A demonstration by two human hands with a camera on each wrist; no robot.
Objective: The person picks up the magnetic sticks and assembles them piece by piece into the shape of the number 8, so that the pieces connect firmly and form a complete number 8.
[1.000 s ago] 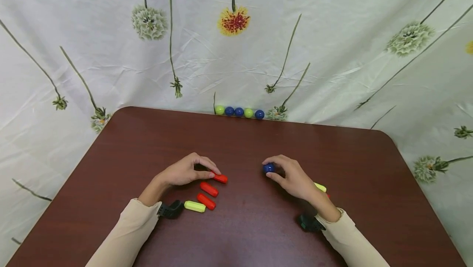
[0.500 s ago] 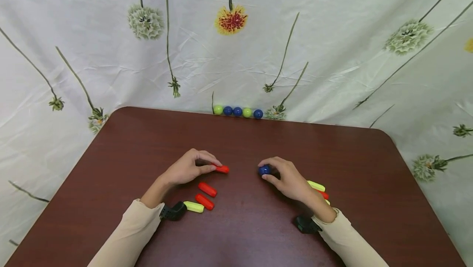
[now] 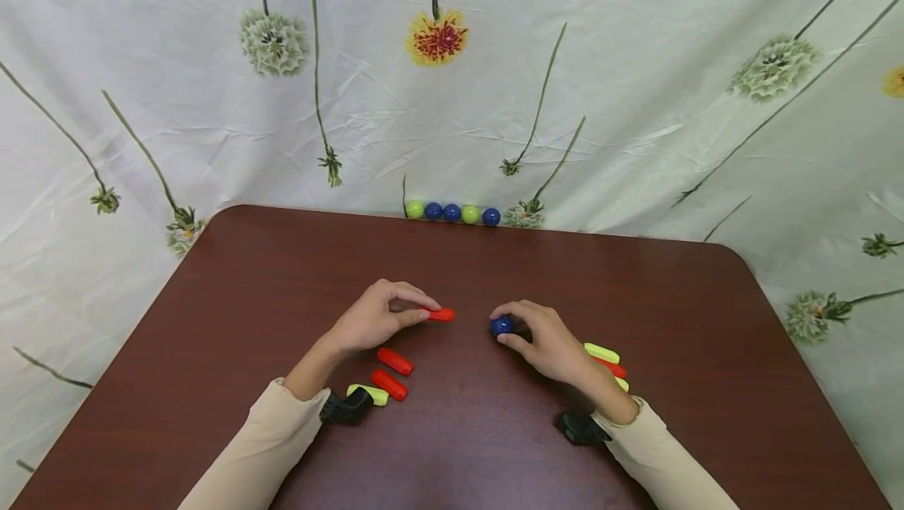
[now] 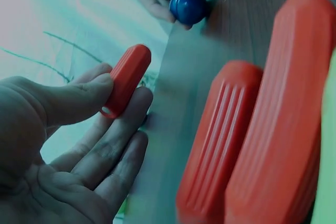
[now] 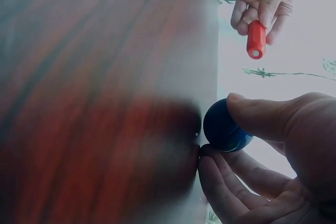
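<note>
My left hand (image 3: 374, 318) pinches a short red ribbed rod (image 3: 443, 314) between thumb and fingers above the middle of the table. A pale metallic dot shows on the end of this rod (image 5: 256, 40) in the right wrist view. To its right, my right hand (image 3: 545, 341) holds a glossy blue ball (image 3: 501, 326) between thumb and fingertips, at or just over the tabletop. Rod and ball are apart, with a small gap between them. Nearer the left wrist lie two more red rods (image 3: 390, 384) and a yellow-green rod (image 3: 377, 395), partly hidden by the wrist strap.
Several blue and yellow-green balls (image 3: 452, 213) stand in a row along the far edge of the dark brown table (image 3: 318, 251). Beside the right forearm lie yellow-green rods (image 3: 602, 352) and a red rod (image 3: 613, 367), partly covered. A flower-printed white cloth (image 3: 636, 102) hangs behind.
My left hand has lifted the red rod and carried it away from me and rightward, nearer the blue ball. The right hand has shifted slightly left, still holding the ball.
</note>
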